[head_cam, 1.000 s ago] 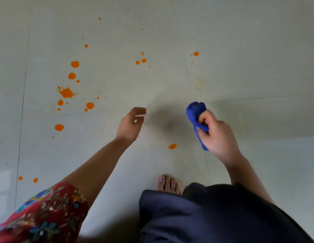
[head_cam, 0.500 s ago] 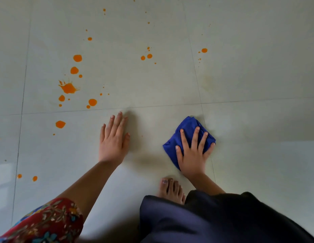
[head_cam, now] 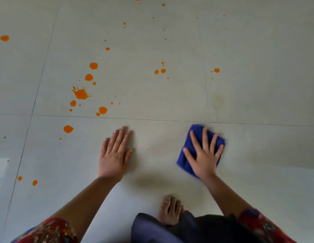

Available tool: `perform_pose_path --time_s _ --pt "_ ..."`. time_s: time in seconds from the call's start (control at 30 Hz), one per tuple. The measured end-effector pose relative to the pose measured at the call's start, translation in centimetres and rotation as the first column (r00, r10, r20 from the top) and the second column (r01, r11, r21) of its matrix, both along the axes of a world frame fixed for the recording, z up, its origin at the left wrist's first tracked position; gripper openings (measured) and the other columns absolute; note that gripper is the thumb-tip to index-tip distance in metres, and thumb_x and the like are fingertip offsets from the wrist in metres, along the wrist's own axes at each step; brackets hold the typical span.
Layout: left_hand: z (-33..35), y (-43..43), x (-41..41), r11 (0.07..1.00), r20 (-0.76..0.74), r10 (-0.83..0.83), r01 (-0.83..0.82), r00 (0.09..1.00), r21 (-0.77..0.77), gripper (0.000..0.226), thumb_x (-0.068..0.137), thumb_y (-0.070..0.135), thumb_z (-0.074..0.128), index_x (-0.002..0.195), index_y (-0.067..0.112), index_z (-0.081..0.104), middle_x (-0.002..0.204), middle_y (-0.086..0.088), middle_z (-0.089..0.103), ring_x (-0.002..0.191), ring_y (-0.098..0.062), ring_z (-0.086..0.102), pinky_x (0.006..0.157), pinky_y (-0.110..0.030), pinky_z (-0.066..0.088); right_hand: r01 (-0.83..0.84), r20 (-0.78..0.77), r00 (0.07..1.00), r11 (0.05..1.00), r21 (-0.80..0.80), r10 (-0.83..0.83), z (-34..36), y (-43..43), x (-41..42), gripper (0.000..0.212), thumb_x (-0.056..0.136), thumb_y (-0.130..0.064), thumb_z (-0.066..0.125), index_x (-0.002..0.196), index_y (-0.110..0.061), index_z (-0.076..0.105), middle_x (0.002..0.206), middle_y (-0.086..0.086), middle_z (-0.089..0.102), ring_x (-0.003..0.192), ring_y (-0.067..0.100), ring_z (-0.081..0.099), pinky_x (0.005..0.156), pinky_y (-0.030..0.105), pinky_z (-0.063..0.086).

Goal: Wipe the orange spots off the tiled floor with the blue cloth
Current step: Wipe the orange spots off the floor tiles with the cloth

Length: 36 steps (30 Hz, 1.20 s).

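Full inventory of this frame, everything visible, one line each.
tiled floor: one, pale grey, fills the frame, thin grout lines
orange spots: many, orange, mostly upper left, some at left edge
blue cloth: one, blue, on floor right of centre
sleeves: two, red floral, bottom corners
dark garment: one, navy, bottom centre
bare foot: one, bottom centre
left hand: one, flat on floor, fingers straight
right hand: one, pressing on cloth, fingers spread
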<state>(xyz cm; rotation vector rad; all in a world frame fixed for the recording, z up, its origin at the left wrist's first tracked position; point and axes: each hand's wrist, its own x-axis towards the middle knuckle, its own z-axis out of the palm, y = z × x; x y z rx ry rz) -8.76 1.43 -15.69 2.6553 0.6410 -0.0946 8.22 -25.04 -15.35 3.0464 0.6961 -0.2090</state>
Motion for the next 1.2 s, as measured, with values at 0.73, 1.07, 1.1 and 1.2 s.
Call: perform_pose_path --time_s 0.73,1.07,1.1,1.2 --pt "1.9 3.3 -0.8 0.995 0.133 0.088 -0.081 0.987 -0.057 0.050 0.096 0.028 0.026 0.144 0.020 0.039 0.153 0.006 0.033 0.143 -0.014 0.026 0.117 -0.034 0.014 -0.983 -0.056 0.161 0.165 0.078 0.985 -0.1 7.4 -0.2 0.052 0.100 -0.040 0.033 0.150 -0.028 0.027 0.159 -0.005 0.022 0.150 0.019 0.005 0.118 0.038 0.005" --pt "5.4 9.2 -6.6 0.910 -0.213 -0.375 0.402 0.902 0.102 0.064 0.094 0.050 0.029 0.152 0.028 0.012 0.158 0.008 0.017 0.145 -0.014 0.018 0.116 -0.033 0.009 -0.976 -0.073 0.194 0.200 0.090 0.978 0.2 12.5 -2.9 0.056 0.101 -0.042 0.029 0.153 -0.026 0.016 0.160 -0.003 0.021 0.148 0.024 0.015 0.117 0.042 0.012" --pt "6.1 10.0 -7.6 0.890 -0.231 -0.412 0.444 0.881 0.106 0.065 0.094 0.051 0.029 0.152 0.029 0.012 0.158 0.008 0.019 0.144 -0.014 0.021 0.115 -0.033 0.010 -0.992 -0.086 0.100 0.106 0.067 0.991 0.4 11.7 -1.8 0.055 0.101 -0.043 0.028 0.153 -0.029 0.017 0.160 -0.005 0.019 0.148 0.022 0.013 0.117 0.040 0.008" --pt "8.4 12.2 -10.4 0.819 -0.285 -0.494 0.550 0.821 0.166 0.066 0.091 0.052 0.034 0.150 0.024 0.025 0.154 0.006 0.030 0.139 -0.015 0.032 0.109 -0.036 0.020 -0.937 -0.067 0.345 0.348 0.035 0.936 0.5 12.9 3.2 0.052 0.102 -0.044 0.018 0.152 -0.029 0.019 0.159 -0.005 0.020 0.147 0.022 0.017 0.115 0.041 0.015"
